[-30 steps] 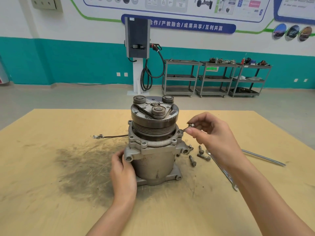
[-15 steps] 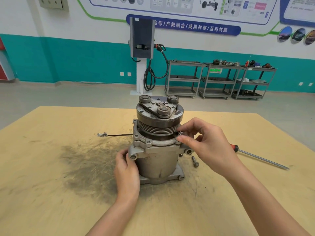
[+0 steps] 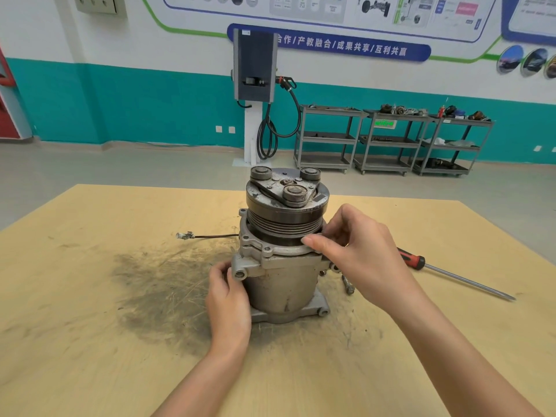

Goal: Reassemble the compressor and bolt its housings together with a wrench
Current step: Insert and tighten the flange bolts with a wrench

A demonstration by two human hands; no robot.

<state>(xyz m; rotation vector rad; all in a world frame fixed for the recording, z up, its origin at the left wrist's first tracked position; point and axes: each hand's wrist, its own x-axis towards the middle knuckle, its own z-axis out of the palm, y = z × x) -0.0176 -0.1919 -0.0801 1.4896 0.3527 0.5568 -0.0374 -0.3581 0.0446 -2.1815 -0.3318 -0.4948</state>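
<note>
The grey compressor (image 3: 282,284) stands upright on the wooden table (image 3: 90,341), its dark ribbed pulley (image 3: 285,206) on top. My left hand (image 3: 228,305) grips the left side of the housing just under a mounting lug. My right hand (image 3: 358,251) is at the right edge of the upper flange, fingers curled and pinching a bolt that they mostly hide. One loose bolt (image 3: 347,285) lies on the table to the right of the housing. My right arm hides the wrench.
A red-handled screwdriver (image 3: 451,276) lies on the table to the right. A thin wire with a connector (image 3: 207,235) runs left from the compressor. A dark greasy smear (image 3: 156,290) covers the table left of it. Metal carts (image 3: 388,139) stand by the far wall.
My right hand brought the bolt from the air down onto the right edge of the flange. It now covers the loose bolts and the wrench. My left hand stayed on the housing.
</note>
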